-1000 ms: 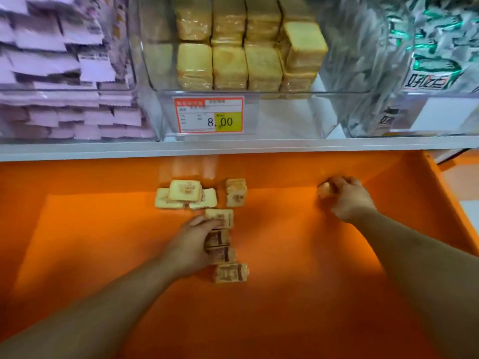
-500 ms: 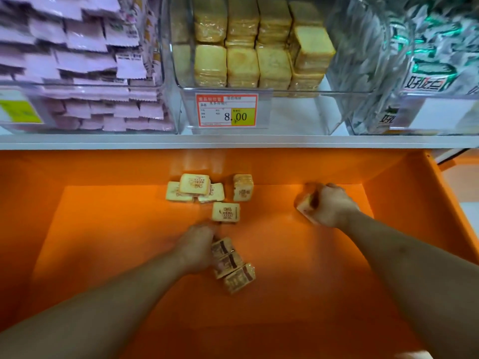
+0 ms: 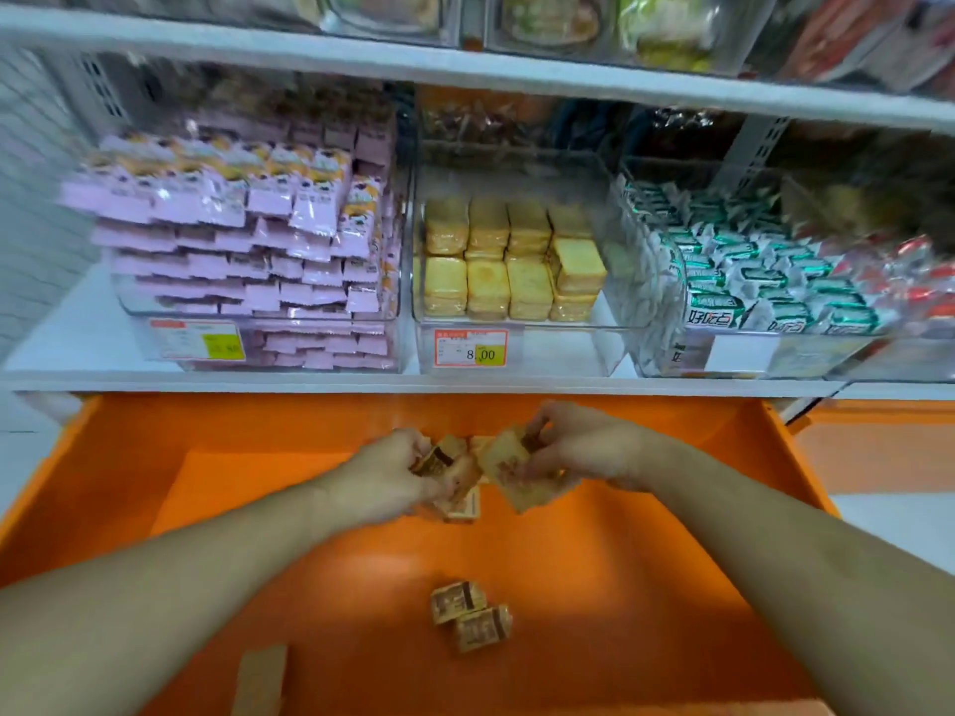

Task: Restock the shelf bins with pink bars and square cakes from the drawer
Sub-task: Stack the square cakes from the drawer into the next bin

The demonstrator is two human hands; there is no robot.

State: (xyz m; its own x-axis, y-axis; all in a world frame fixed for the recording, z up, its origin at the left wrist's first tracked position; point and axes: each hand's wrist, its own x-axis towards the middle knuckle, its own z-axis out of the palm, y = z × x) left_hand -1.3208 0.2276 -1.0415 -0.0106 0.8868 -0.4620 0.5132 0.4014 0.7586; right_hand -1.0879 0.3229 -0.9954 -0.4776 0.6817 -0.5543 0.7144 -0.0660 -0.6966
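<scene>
Gathering step: at ten o'clock pink bars (image 3: 232, 240) fill their bin, centre left hand (image 3: 385, 475) fingers curled round square cakes (image 3: 439, 459), right hand (image 3: 584, 447) pinching more. Next, lifting to the twelve o'clock cake bin (image 3: 517, 348). Unlike before, hands together, two cakes (image 3: 471, 614) left at six o'clock in the drawer (image 3: 646, 586).

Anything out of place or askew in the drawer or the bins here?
Mostly tidy. Two cakes lie loose and skewed on the drawer floor, apart from those both hands hold. A flat brown piece at the near edge looks stray; too blurred to identify.
</scene>
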